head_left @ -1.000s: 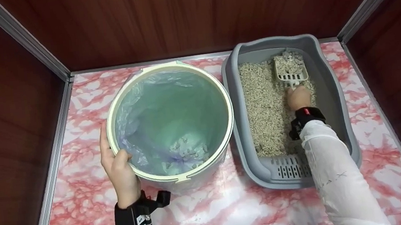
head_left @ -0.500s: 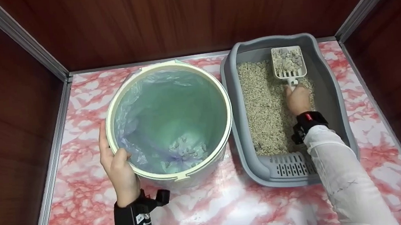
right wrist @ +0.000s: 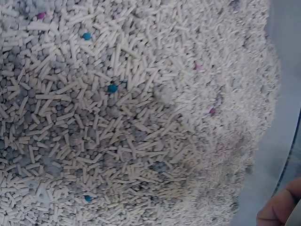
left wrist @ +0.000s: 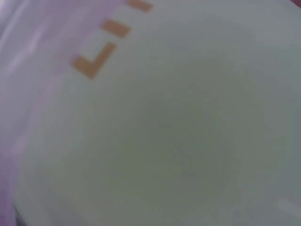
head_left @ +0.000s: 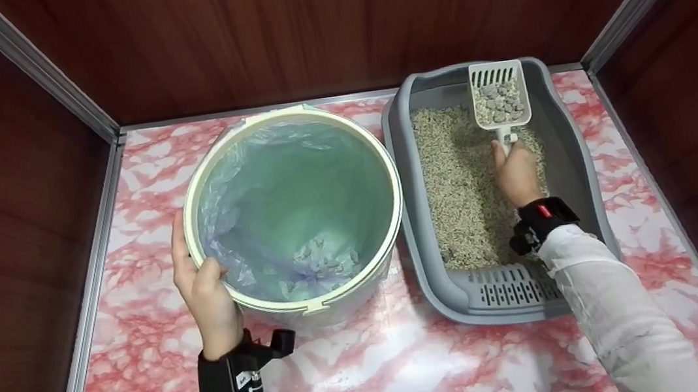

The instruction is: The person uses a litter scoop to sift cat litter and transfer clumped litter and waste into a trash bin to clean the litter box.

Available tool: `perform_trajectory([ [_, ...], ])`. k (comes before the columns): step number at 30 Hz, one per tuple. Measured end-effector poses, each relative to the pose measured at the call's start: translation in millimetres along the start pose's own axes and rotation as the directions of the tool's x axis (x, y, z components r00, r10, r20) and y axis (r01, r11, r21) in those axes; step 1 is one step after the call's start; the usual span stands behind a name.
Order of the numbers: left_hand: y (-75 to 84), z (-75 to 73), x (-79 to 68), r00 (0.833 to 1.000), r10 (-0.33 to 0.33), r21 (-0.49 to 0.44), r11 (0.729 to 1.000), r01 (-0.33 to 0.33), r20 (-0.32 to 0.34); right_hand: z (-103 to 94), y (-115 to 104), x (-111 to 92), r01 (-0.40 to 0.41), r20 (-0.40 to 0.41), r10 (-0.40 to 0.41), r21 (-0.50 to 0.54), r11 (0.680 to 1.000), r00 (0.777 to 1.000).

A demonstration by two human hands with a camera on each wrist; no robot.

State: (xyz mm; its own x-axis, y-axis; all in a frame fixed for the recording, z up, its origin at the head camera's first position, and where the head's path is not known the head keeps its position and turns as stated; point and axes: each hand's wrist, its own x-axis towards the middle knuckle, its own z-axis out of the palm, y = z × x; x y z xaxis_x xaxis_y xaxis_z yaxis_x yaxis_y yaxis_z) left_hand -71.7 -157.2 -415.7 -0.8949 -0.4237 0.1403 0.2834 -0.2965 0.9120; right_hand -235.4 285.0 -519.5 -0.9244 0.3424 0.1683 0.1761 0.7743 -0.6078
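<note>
My left hand (head_left: 208,297) grips the pale rim of a round bin (head_left: 315,305), thumb hooked over the edge and fingers along the outside. A thin plastic bag (head_left: 227,226) lines the bin, with grey clumps (head_left: 330,264) at its bottom. My right hand (head_left: 517,173) holds the handle of a white slotted litter scoop (head_left: 504,135) over the far end of a grey litter box (head_left: 418,214). Grey clumps and some litter (head_left: 499,103) lie in the scoop. In the right wrist view, pellet litter (right wrist: 141,94) fills most of the frame, with fingers (right wrist: 282,205) at the lower right.
Dark wood-grain panels (head_left: 304,36) enclose the back and sides. The surface (head_left: 156,349) has a red and white marbled pattern. Bin and litter box stand side by side, close together. The left wrist view is filled by the bin's blurred wall (left wrist: 178,141) with orange lettering.
The scoop has risen from the litter and moved slightly toward the far end of the box, its load now showing grey clumps and less loose litter. My left hand stays on the bin rim.
</note>
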Motion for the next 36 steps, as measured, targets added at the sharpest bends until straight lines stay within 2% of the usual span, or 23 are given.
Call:
perform_trajectory([
  [6,-0.2,-0.4,-0.4,1.000,-0.006,-0.001,1.000,0.006,-0.003,-17.4,-5.1,-0.9,0.017,0.003,-0.017,-0.003,1.000,1.000],
  [12,-0.7,0.0,0.1,1.000,0.007,-0.004,1.000,-0.007,0.004,-40.8,-8.9,-6.2,0.029,0.075,-0.027,-0.028,0.999,0.997],
  [17,-0.2,0.2,0.0,1.000,0.009,-0.002,1.000,-0.009,0.005,-53.3,-9.7,-16.0,0.089,0.108,-0.078,-0.096,0.991,0.991],
  [25,0.2,-0.3,-0.2,1.000,0.005,0.001,1.000,-0.005,0.005,-61.7,-12.2,-31.4,0.189,0.063,-0.179,-0.236,0.953,0.982],
  [31,0.4,0.0,0.1,1.000,0.004,0.006,1.000,-0.004,0.004,-62.5,-13.4,-39.4,0.270,0.008,-0.281,-0.307,0.913,0.960],
  [36,0.2,0.0,0.2,1.000,0.001,0.002,1.000,-0.001,0.002,-61.8,-14.9,-44.8,0.283,0.022,-0.291,-0.316,0.906,0.956],
])
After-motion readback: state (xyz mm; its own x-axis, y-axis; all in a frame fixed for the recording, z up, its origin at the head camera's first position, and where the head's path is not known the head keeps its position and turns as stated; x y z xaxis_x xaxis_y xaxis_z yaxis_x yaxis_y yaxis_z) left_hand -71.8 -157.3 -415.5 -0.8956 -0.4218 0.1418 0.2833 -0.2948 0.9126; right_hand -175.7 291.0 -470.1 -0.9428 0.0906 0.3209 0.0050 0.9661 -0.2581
